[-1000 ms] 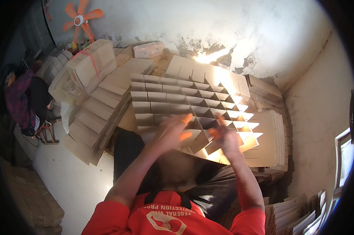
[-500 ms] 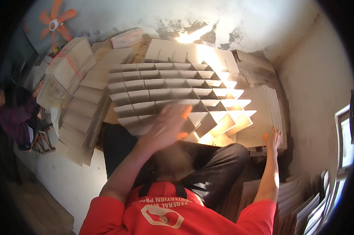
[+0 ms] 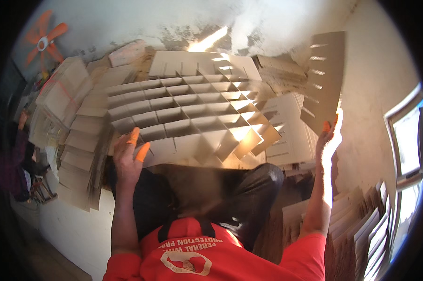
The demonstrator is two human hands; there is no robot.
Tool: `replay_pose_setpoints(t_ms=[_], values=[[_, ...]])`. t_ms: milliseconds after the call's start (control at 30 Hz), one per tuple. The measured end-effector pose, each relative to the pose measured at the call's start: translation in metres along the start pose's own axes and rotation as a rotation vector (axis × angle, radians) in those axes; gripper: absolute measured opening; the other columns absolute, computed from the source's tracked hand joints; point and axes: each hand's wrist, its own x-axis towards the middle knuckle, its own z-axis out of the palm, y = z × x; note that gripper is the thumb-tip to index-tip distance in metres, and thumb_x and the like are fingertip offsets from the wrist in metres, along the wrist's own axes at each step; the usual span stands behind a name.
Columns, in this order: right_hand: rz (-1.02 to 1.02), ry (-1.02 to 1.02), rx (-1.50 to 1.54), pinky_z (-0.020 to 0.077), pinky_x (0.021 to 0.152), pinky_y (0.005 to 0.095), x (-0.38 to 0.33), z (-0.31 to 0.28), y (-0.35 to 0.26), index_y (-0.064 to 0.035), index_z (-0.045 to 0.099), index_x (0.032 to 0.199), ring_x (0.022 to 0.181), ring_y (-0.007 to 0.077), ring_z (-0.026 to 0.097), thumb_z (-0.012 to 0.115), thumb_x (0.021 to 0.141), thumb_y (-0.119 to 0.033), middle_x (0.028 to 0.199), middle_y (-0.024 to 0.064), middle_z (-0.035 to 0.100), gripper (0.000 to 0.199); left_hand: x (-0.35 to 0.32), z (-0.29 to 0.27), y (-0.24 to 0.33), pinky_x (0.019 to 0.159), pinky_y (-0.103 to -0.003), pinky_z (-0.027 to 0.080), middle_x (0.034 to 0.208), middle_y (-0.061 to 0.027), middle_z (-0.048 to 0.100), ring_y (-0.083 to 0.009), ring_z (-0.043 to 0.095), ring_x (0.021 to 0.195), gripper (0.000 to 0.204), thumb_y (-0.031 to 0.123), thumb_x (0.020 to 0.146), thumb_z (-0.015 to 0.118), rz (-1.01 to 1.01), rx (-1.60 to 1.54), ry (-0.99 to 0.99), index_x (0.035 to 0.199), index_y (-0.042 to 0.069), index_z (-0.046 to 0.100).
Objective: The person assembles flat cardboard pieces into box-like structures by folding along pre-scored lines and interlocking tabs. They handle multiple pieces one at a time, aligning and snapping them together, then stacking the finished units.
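Beside the cardboard divider grid (image 3: 192, 117), at its right edge, a slotted cardboard strip (image 3: 324, 79) is held upright in the air, pinched at its lower corner by the right hand (image 3: 328, 140), whose fingers are closed on it. At the grid's near left corner the left hand (image 3: 127, 159) is seen with fingers spread and nothing in it, orange fingertip covers (image 3: 137, 145) worn on two fingers; whether it touches the grid's edge cannot be told. The strip is judged light and fairly stiff but easily creased; it would be best gripped on its uncut long edge, away from the slots, since the tabs between slots could bend. The grid itself is likely flimsy and apt to skew if pushed sideways.

Left of the grid, stacks of flat cardboard (image 3: 71, 122) are piled; right of it, more sheets (image 3: 361, 234) are leaned near a window (image 3: 408, 140). Beyond the grid, a stained pale wall (image 3: 174, 23) and an orange fan (image 3: 45, 40) are seen.
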Motion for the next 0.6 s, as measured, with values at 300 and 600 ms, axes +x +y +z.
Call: replay_pose_setpoints(t_ms=[300, 600], values=[[0.012, -0.607, 1.102, 0.0452, 0.099, 0.0295, 0.056, -0.021, -0.189, 0.0028, 0.04, 0.143, 0.125, 0.0198, 0.05, 0.053, 0.075, 0.011, 0.141, 0.0148, 0.049, 0.07, 0.0, 0.016, -0.002, 0.094, -0.043, 0.045, 0.091, -0.0114, 0.069, -0.0271, 0.062, 0.089, 0.035, 0.014, 0.074, 0.079, 0.131, -0.034, -0.031, 0.104, 0.001, 0.069], [0.037, -0.897, 1.107, 0.05, 0.085, 0.0231, 0.032, 0.023, -0.268, 0.0101, 0.038, 0.14, 0.102, 0.0124, 0.062, 0.053, 0.076, 0.02, 0.129, 0.0151, 0.059, 0.067, -0.008, 0.036, -0.014, 0.088, -0.04, 0.046, 0.072, -0.0071, 0.065, -0.023, 0.059, 0.071, 0.016, 0.004, 0.072, 0.074, 0.086, -0.164, 0.0, 0.087, 0.004, 0.072]])
